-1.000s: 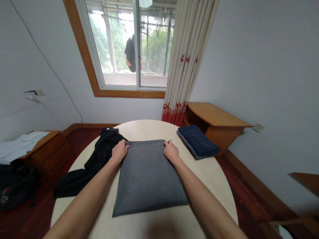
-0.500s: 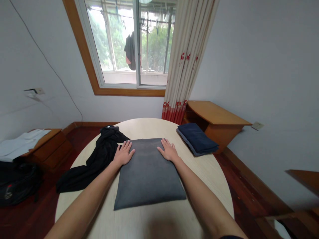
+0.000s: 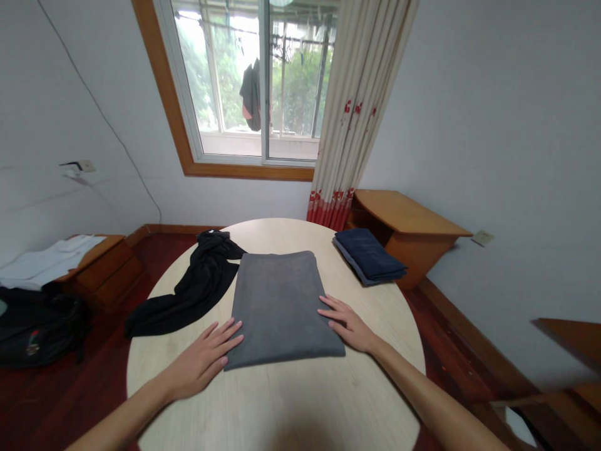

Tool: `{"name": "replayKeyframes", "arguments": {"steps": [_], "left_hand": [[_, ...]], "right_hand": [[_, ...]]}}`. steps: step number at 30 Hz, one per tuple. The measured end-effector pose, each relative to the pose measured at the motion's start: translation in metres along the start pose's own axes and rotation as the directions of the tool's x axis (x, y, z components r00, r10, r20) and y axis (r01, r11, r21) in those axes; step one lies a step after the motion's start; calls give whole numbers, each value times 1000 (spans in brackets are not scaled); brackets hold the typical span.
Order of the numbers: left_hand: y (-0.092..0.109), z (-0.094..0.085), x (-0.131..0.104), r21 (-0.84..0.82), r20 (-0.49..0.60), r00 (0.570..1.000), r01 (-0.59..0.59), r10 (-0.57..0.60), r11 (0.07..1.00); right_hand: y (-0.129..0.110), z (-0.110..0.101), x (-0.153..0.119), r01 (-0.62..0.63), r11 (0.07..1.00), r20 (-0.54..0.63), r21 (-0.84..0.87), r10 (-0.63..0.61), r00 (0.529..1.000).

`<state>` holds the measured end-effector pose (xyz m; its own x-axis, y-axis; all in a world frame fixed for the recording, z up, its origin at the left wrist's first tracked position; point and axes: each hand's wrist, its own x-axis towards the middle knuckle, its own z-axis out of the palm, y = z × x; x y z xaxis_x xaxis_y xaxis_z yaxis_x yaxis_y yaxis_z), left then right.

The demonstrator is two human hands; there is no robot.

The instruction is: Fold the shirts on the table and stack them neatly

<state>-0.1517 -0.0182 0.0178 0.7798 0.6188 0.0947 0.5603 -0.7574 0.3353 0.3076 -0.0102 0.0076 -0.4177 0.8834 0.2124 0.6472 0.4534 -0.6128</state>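
Left hand (image 3: pixel 206 358) and right hand (image 3: pixel 351 324) sit lower than before — at the grey cloth's (image 3: pixel 284 307) sides.
Grip released on both — the cloth lies flat on the worktop (image 3: pixel 253 407), lower centre of the frame.

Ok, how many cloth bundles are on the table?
3: folded gray cloth in the middle, crumpled black cloth left, folded dark-blue stack right. More pieces may be hidden.

Left hand (image 3: pixel 203 358) and right hand (image 3: pixel 351 326) touch opposite sides of a gray cloth (image 3: pixel 282 307).
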Motion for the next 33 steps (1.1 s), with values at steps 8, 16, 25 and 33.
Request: {"name": "replayKeyframes", "arguments": {"steps": [8,16,25,33], "left_hand": [[3,0,3,-25,-61,998,7,-8,1000],[-8,-36,24,-282,-257,960,37,-113,959],[-64,-79,177,-789,-286,554,327,-782,520],[-74,-23,133,-903,-57,774,228,-630,363]], "right_hand": [[-15,-3,-32,48,999,56,-25,-46,997],[-21,-18,-11,96,995,-161,-4,-95,982],[-14,-42,151,-217,818,-343,533,443,829],[32,-3,123,-292,786,-178,546,449,876]]}}
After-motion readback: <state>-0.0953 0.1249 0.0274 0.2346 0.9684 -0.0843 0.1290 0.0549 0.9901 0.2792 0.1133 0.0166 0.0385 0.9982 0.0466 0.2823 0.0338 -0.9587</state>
